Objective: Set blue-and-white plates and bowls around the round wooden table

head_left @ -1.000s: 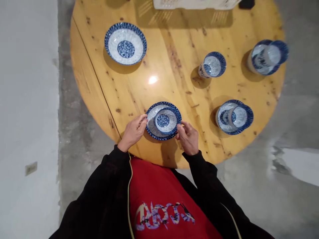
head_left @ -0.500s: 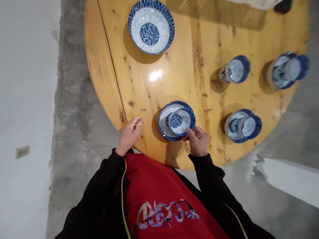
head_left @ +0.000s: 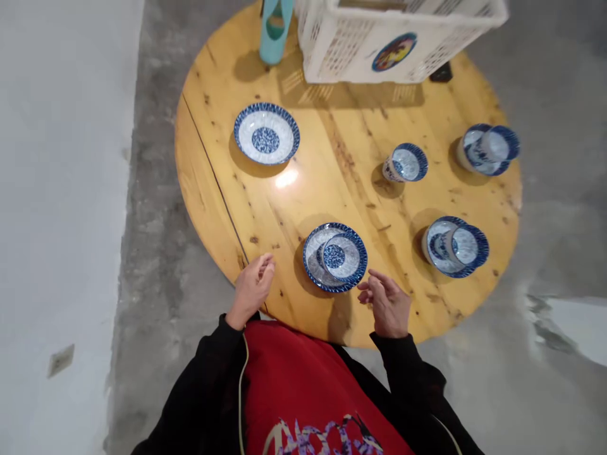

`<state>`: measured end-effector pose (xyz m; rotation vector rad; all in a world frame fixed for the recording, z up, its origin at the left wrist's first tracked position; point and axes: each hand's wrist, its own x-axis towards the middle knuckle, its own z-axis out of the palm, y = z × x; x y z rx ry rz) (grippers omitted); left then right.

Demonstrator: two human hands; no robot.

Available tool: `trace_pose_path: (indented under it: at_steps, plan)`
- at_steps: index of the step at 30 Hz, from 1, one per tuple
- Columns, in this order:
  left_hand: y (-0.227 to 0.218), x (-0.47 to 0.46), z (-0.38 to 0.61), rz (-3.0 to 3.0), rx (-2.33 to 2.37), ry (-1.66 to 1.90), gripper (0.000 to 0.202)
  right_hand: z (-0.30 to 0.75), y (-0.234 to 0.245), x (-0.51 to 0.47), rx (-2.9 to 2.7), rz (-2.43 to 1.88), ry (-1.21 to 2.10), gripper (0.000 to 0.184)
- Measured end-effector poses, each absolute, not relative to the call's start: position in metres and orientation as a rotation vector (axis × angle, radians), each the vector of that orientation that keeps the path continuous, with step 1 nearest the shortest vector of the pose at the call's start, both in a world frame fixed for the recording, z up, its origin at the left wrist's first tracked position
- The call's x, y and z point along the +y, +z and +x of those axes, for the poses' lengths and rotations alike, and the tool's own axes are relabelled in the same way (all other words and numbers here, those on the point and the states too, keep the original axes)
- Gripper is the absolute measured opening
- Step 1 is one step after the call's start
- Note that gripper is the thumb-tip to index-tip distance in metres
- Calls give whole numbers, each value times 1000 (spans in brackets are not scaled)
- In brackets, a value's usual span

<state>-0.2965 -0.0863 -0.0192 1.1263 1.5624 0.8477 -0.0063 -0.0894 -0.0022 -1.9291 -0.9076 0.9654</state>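
Observation:
In front of me a blue-and-white bowl [head_left: 312, 270] stands on the table, with a smaller patterned cup [head_left: 348, 259] sitting inside it. Just right of its rim is my right hand [head_left: 387, 304], fingers apart and holding nothing, with a small gap to the bowl. My left hand [head_left: 252, 285] rests near the table edge, left of the bowl. Its fingers are curled together, and nothing shows in them. Farther right, another cup [head_left: 465, 246] leans in a second bowl [head_left: 434, 237].
On the round wooden table [head_left: 327, 183] are a large patterned bowl [head_left: 284, 129], a lone cup [head_left: 406, 163] and a bowl with a cup [head_left: 496, 145]. At the back stand a white plastic crate [head_left: 351, 47], a teal holder [head_left: 270, 47] and a black object [head_left: 441, 72].
My right hand has let go of the cup's rim and drawn back to the right; the cup stays in the bowl. The view has tilted up, bringing the crate and teal holder in.

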Motion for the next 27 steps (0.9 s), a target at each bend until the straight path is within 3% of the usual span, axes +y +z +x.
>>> trace_pose_path:
  at_steps: [17,27]
  plan:
    - [19,-98,-258,1299,1502,653,34,-33,11,-113,-986,-1691,979,41]
    - [21,-134,-246,1191,1565,612,36,-69,-12,-137,-1112,-1564,1310,41]
